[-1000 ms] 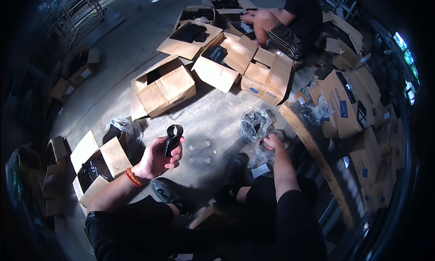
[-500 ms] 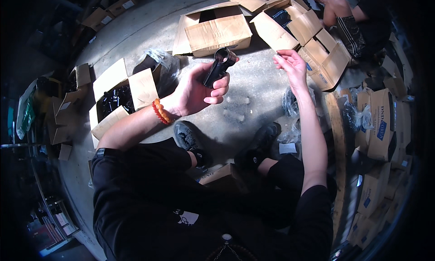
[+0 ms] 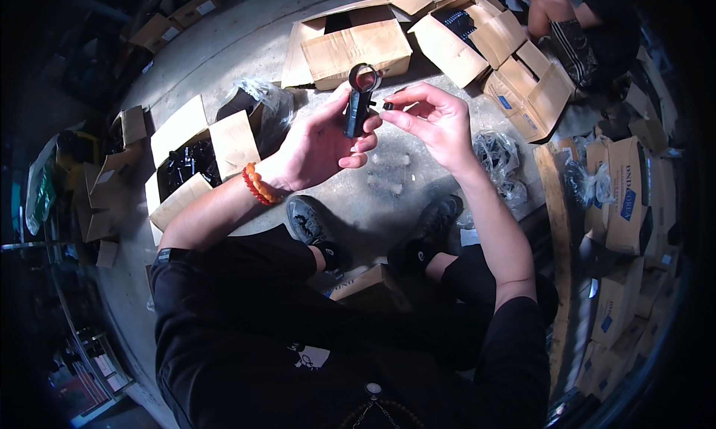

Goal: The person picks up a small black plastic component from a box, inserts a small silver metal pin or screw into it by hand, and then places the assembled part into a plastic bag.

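Note:
My left hand (image 3: pixel 313 142) is closed around a black plastic part with a round ring at its top (image 3: pixel 358 108), held upright above the floor. A reddish tint shows inside the ring. Between thumb and forefinger, my right hand (image 3: pixel 441 127) pinches a small black piece (image 3: pixel 388 106). That piece is close beside the part's right side, where a short black stub sticks out; whether the two touch I cannot tell.
Open cardboard boxes stand ahead, among them a wide one (image 3: pixel 358 52). At left, a box (image 3: pixel 186 168) holds black parts. Clear plastic bags (image 3: pixel 496 153) lie at right, near a wooden beam (image 3: pixel 556 265) and stacked cartons (image 3: pixel 626 198). Another person (image 3: pixel 574 49) sits at far right.
My right hand has moved left and down to beside the black part, and its small black piece now shows. My left hand has turned the part more upright.

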Action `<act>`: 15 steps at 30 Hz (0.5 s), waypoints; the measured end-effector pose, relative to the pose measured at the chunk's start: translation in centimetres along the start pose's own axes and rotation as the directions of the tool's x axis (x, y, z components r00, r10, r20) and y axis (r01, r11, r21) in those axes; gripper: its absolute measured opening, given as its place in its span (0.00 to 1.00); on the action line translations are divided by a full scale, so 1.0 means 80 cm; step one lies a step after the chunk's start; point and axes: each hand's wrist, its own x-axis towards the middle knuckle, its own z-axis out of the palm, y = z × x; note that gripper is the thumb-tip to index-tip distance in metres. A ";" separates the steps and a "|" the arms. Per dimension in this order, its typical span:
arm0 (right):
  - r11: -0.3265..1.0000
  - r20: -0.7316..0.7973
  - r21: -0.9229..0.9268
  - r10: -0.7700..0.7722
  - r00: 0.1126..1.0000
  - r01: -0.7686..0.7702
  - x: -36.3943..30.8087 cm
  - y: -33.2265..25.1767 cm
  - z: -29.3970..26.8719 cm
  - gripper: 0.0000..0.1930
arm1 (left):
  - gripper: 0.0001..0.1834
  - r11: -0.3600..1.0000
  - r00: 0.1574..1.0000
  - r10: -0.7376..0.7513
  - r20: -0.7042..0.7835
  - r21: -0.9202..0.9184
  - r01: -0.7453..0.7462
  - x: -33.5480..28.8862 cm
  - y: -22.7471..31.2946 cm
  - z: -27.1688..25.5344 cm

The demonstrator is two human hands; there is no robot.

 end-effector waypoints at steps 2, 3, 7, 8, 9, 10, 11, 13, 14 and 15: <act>1.000 -0.022 0.016 -0.025 0.999 0.025 0.000 -0.002 0.005 0.07 | 0.18 1.000 1.000 -0.010 0.003 0.012 0.010 -0.002 0.001 0.002; 0.999 -0.033 0.025 -0.038 0.999 0.039 -0.001 -0.002 0.009 0.07 | 0.18 1.000 1.000 -0.011 0.001 0.016 0.011 -0.002 0.001 0.002; 0.998 -0.038 0.033 -0.048 0.998 0.049 -0.001 -0.011 0.015 0.07 | 0.17 0.999 1.000 -0.008 -0.003 0.035 0.009 -0.003 0.000 -0.002; 0.999 -0.033 0.009 -0.039 0.999 0.039 -0.001 -0.012 0.015 0.07 | 0.17 0.999 1.000 -0.006 -0.002 0.040 0.006 -0.002 -0.001 -0.003; 0.999 -0.028 -0.015 -0.030 0.999 0.029 -0.001 -0.013 0.015 0.06 | 0.17 0.998 1.000 0.004 -0.003 0.055 -0.004 -0.002 -0.002 -0.004; 0.999 -0.019 -0.039 -0.032 0.999 0.031 -0.001 -0.013 0.013 0.06 | 0.18 0.998 1.000 0.015 -0.004 0.069 -0.015 -0.002 -0.002 -0.005; 0.997 -0.009 -0.062 -0.035 0.999 0.034 0.000 -0.012 0.012 0.06 | 0.19 0.996 1.000 0.025 -0.006 0.084 -0.025 -0.002 -0.002 -0.005; 0.997 0.003 -0.070 -0.026 1.000 0.026 0.000 -0.012 0.011 0.06 | 0.21 0.991 1.000 0.020 0.001 0.130 -0.020 -0.003 -0.002 -0.005; 0.998 0.006 -0.056 -0.014 1.000 0.015 -0.001 -0.012 0.011 0.06 | 0.22 0.988 1.000 0.016 0.005 0.153 -0.017 -0.004 -0.002 -0.004; 0.999 0.009 -0.041 -0.003 1.000 0.003 -0.001 -0.012 0.011 0.06 | 0.23 0.985 1.000 0.020 0.005 0.172 -0.020 -0.004 -0.002 -0.003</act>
